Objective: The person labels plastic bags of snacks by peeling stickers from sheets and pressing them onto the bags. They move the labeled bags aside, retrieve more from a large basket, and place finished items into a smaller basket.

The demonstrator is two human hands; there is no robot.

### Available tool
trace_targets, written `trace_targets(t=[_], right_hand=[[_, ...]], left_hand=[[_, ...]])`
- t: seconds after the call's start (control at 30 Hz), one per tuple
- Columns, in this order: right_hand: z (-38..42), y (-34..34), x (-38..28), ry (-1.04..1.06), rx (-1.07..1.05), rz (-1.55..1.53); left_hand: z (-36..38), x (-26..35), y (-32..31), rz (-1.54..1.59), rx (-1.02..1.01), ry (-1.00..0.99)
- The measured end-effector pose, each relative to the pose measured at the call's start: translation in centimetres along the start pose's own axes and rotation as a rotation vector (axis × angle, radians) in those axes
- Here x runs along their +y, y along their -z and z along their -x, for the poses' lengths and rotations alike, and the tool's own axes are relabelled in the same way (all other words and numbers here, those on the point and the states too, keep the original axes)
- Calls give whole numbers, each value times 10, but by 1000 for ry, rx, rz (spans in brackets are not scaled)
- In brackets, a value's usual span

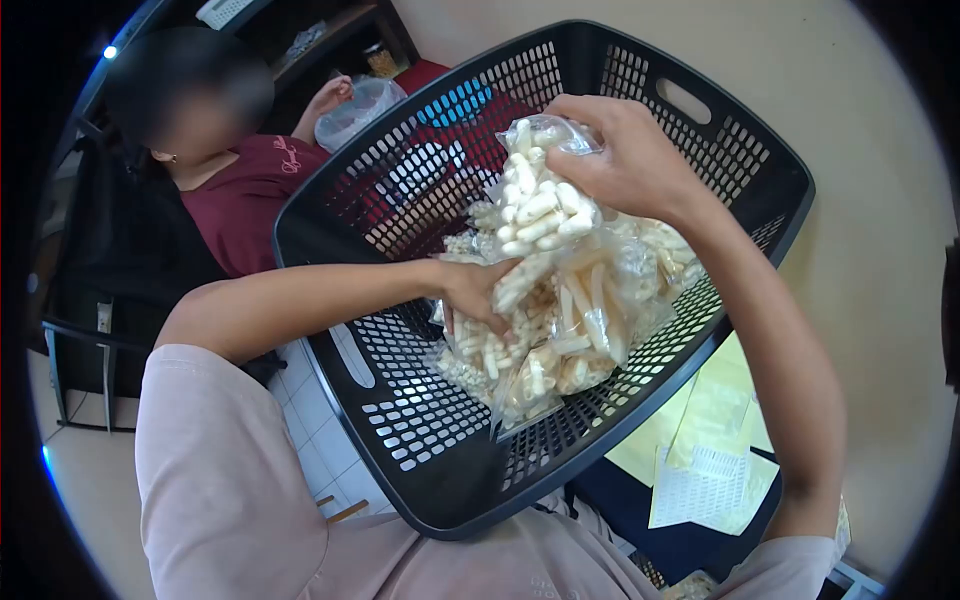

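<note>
A black plastic basket (600, 455) with slotted sides stands tilted in view before me, several clear bags of pale snacks (590, 300) piled inside. My right hand (625, 155) is closed on the top of a clear bag of white, finger-shaped pieces (545, 205), held up above the pile. Lower and to the left, my left hand (480, 295) reaches into the basket with its fingers spread over the bags, touching them. Part of its fingers is hidden among the bags.
A co-worker in a maroon shirt (235, 205) sits beyond the basket at the left, one hand near a clear plastic bag (360, 110). Yellow and white papers (710, 450) lie at the lower right. Dark shelving (335, 45) stands at the top left.
</note>
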State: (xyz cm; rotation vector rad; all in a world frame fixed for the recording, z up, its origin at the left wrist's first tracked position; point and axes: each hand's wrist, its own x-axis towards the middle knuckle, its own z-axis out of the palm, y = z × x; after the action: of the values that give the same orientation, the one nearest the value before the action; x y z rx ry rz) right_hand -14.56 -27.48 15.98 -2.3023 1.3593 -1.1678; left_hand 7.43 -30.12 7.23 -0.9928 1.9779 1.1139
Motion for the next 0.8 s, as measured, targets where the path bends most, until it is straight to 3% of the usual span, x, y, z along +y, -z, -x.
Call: trace_targets(t=[0.03, 0.1, 0.23, 0.3, 0.37, 0.43, 0.5, 0.63, 0.7, 0.73, 0.8], right_hand=[[0, -1, -1, 13, 24, -14], [-1, 0, -2, 36, 46, -40], [0, 7, -2, 7, 8, -48], [-1, 5, -1, 14, 45, 8], [-1, 5, -1, 18, 62, 2], [0, 7, 0, 15, 88, 2], [0, 8, 2, -2, 89, 32], [-3, 14, 1, -26, 112, 5], [-5, 17, 4, -75, 165, -40], [-4, 19, 7, -53, 206, -25], [-5, 26, 11, -93, 270, -69]], left_hand=[[0, -1, 1, -1, 17, 10], [-1, -8, 0, 334, -204, -28], [16, 10, -10, 212, -249, 45], [7, 4, -18, 246, -167, 33], [4, 3, -18, 159, 41, 52], [14, 11, -15, 150, 73, 15], [2, -8, -22, -53, 204, -301], [-12, -23, -19, -1, 278, -306], [-10, -31, -11, -223, 359, -470], [5, -21, -7, -66, 328, -325], [31, -16, 3, -108, 380, -340]])
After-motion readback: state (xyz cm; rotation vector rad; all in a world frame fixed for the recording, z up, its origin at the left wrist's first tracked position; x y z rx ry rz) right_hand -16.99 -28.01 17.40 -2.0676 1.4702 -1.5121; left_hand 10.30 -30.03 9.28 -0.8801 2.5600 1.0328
